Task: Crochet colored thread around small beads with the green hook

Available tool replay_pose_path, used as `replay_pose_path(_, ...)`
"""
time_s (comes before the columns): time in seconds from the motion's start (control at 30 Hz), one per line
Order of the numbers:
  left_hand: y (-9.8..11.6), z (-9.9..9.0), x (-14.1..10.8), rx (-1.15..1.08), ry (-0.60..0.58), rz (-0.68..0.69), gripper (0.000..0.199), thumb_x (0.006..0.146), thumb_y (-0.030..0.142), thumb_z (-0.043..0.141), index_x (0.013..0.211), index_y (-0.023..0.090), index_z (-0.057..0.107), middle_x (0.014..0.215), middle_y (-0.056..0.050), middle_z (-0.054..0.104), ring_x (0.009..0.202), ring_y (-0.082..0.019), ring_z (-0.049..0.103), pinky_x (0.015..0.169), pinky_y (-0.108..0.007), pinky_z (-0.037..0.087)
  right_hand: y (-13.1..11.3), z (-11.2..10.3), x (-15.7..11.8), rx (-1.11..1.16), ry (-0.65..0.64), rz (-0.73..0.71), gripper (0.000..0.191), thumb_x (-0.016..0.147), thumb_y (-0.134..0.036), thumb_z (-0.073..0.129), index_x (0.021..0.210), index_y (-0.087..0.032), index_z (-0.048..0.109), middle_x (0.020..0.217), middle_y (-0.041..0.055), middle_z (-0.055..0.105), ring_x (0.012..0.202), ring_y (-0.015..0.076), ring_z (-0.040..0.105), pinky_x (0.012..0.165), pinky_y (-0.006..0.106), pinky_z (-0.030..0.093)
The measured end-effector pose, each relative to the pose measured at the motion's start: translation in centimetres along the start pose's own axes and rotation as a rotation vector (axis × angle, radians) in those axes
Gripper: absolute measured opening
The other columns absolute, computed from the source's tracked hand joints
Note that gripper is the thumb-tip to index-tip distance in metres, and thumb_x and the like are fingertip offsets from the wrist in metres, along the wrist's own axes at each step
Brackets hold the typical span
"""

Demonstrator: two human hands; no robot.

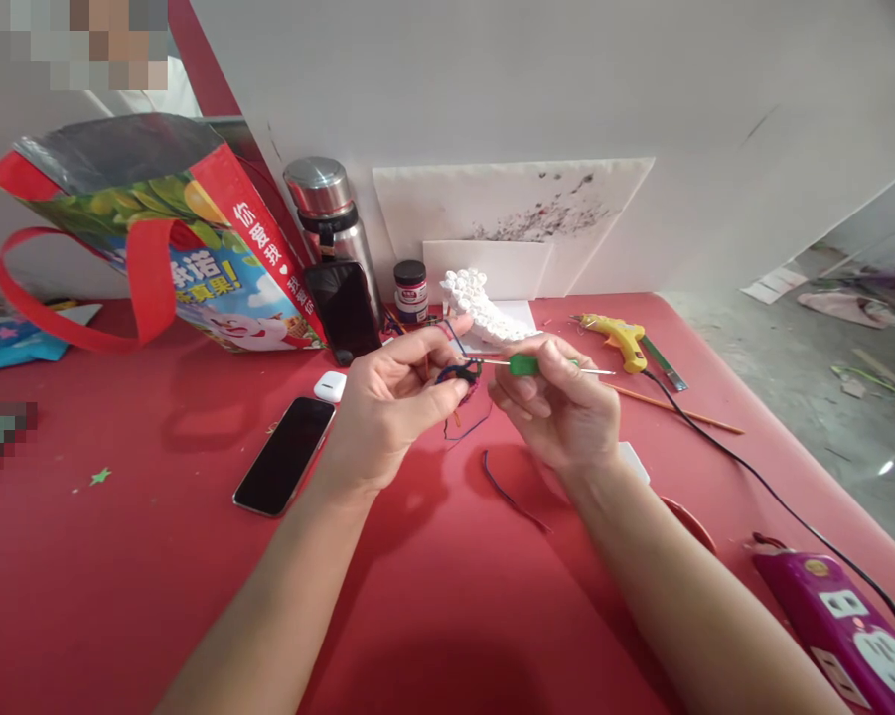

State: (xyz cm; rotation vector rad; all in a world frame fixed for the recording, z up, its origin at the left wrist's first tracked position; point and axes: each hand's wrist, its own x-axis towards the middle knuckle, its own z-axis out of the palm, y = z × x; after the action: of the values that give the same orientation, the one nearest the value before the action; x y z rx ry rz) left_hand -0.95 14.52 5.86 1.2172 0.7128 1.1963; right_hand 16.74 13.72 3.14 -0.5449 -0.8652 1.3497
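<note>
Soft shadows (blurry-edged) across the tabletop (156,596)

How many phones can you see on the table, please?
2: an upright phone in front of the steel flask, and a flat phone lying to the left of the left hand. Another could be hidden by the pixelated area at the left edge.

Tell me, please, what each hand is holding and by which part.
The right hand holds a thin metal tool by its green handle; the left hand pinches a small dark yarn piece by its edge.
</note>
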Motion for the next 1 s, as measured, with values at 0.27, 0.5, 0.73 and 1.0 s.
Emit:
replay_pose_path(0.27,0.7,0.2,-0.3,0.125,-0.076,-0.04,0.017,0.076,0.015,0.084,0.09,0.023,0.087,0.079,-0.002,0.064,0.072,-0.015,0.059,0.059,-0.026,0.046,-1.7,-1.9,0.7,-0.101,-0.122,0.025,0.027,0.079,-0.043,0.095,0.075,-0.019,0.085,0.048,-0.0038,0.055,0.038,0.0035,0.025,0.041,0.023,0.027)
replay_pose_path(0.5,0.8,0.1,-0.4,0.12,-0.102,-0.081,0.013,0.076,0.014,0.082,0.086,0.021,0.083,0.086,-0.004,0.067,0.074,-0.015,0.06,0.052,-0.024,0.045,-2.8,-2.0,0.9,-0.176,-0.129,-0.058,0.024,0.078,-0.04,0.096,0.074,-0.018,0.087,0.049,-0.0028,0.055,0.037,0.0039,0.029,0.04,0.023,0.024)
replay_pose_path(0.73,0.9,0.3,-0.6,0.158,-0.096,-0.077,0.008,0.076,0.013,0.079,0.08,0.02,0.076,0.091,-0.006,0.07,0.083,-0.018,0.062,0.054,-0.025,0.041,-2.9,-1.9,0.7,-0.22,-0.099,-0.075,0.026,0.078,-0.04,0.096,0.075,-0.017,0.086,0.051,-0.0021,0.056,0.039,0.0038,0.029,0.04,0.023,0.022)
replay_pose_path(1.0,1.3,0.9,-0.7,0.272,-0.028,-0.032,0.017,0.073,0.013,0.08,0.088,0.021,0.082,0.085,-0.002,0.064,0.072,-0.014,0.056,0.06,-0.029,0.043,-4.0,-1.7,0.4,-0.339,-0.087,-0.087,0.025,0.078,-0.041,0.097,0.076,-0.018,0.088,0.054,0.0018,0.06,0.043,0.0074,0.037,0.039,0.025,0.024)
